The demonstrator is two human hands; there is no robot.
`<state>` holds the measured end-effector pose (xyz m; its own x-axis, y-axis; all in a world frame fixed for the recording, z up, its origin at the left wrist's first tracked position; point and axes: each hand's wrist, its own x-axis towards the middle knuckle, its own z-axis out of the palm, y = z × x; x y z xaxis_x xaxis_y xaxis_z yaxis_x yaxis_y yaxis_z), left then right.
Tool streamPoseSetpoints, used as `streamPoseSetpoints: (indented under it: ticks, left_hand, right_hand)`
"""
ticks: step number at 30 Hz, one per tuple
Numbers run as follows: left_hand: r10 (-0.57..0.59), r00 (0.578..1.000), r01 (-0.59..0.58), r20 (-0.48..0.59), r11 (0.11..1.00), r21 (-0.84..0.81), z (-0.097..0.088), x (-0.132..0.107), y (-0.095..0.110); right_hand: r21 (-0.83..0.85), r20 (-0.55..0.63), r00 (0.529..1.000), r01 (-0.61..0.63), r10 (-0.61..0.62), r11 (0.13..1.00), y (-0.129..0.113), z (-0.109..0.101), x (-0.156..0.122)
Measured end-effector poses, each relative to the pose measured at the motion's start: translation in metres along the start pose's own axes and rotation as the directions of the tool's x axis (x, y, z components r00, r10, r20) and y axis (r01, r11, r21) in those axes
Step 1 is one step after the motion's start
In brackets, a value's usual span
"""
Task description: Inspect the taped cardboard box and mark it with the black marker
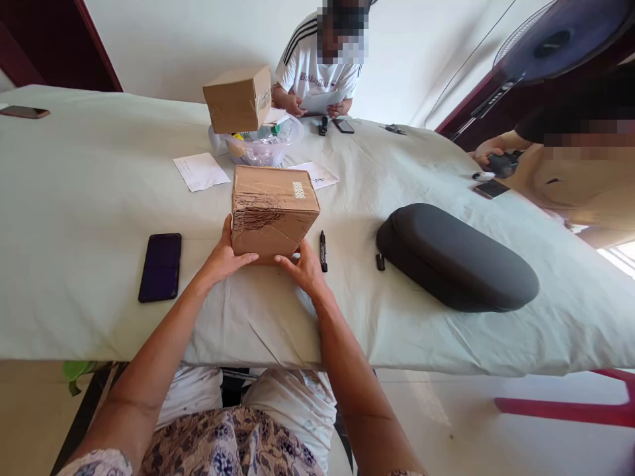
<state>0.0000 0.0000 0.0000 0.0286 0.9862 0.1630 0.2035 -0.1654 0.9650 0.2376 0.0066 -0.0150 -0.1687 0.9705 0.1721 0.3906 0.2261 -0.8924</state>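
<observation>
A brown cardboard box (278, 228) with dark scribbled lines and a small white patterned label is held between both my hands over the covered table (89, 330). My left hand (229, 256) grips its left lower corner, thumb along the near bottom edge. On the right lower edge is my right hand (303, 266), thumb in front and fingers partly hidden behind the box. Just right of that hand lies a black marker (323, 251), its black cap (380, 262) apart from it. To the left a dark phone (160, 268) lies flat.
A second cardboard box (233, 106) rests on a clear plastic basin (262, 152) of mixed items. Papers (201, 171) lie nearby. A black case (456, 258) sits at right. One person (317, 73) holds paper across the table; another person's hand (489, 152) holds a dark object.
</observation>
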Motion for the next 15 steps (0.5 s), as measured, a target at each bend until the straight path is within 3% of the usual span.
streamPoseSetpoints:
  ticks: [7,15]
  left_hand:
    - [0.028,0.99,-0.026,-0.136,1.0,0.016,0.007,-0.004,-0.012]
    - [0.036,0.966,-0.061,-0.257,0.994,-0.089,0.01,-0.015,-0.004]
  right_hand:
    - [-0.086,-0.043,0.997,0.066,-0.07,0.994,0.003,-0.001,-0.001]
    - [-0.045,-0.157,0.965,0.206,-0.21,0.978,-0.013,-0.007,-0.008]
